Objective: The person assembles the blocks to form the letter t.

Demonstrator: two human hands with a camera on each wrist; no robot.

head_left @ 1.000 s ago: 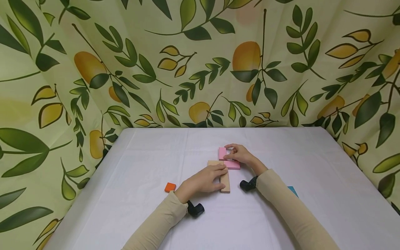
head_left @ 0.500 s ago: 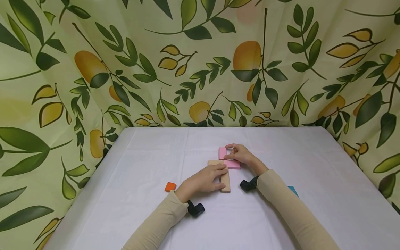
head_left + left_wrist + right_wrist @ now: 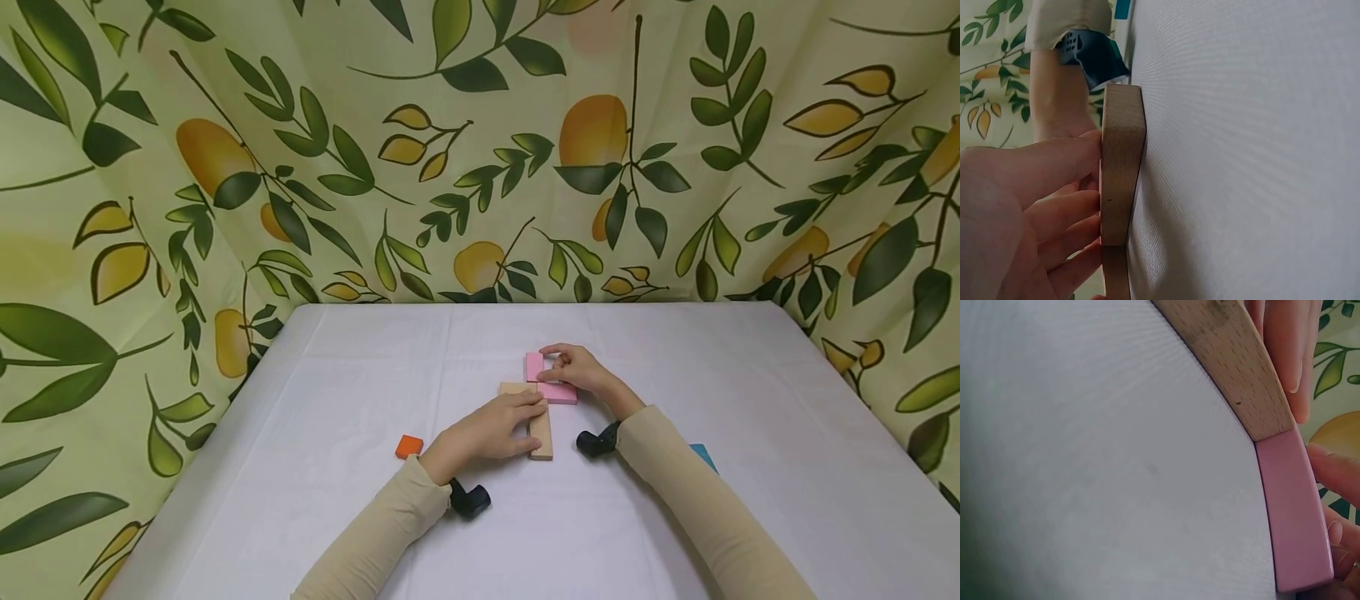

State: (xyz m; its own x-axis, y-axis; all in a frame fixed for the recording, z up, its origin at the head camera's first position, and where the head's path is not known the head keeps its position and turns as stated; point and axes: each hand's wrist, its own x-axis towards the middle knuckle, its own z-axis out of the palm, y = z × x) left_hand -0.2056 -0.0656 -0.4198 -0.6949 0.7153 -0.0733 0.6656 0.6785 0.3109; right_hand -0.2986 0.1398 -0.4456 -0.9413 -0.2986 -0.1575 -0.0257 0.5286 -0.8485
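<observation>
Flat blocks lie joined edge to edge on the white table. My left hand [image 3: 487,429] rests its extended fingers and thumb on two plain wooden blocks, one crosswise [image 3: 514,388] and one lengthwise [image 3: 540,437]. In the left wrist view, thumb and fingertips meet the top face of the nearer wooden block [image 3: 1121,181]. At the far end, my right hand [image 3: 581,369] pinches a lengthwise pink block [image 3: 533,367] between thumb and index finger. A second pink block [image 3: 559,394] lies crosswise under that hand, its end against wood [image 3: 1229,362] in the right wrist view.
An orange block [image 3: 409,447] lies left of the left forearm. A blue block [image 3: 703,457] shows partly behind the right sleeve. Black wrist cameras sit under both wrists. Patterned fabric [image 3: 480,167] hangs behind the white tablecloth [image 3: 360,358].
</observation>
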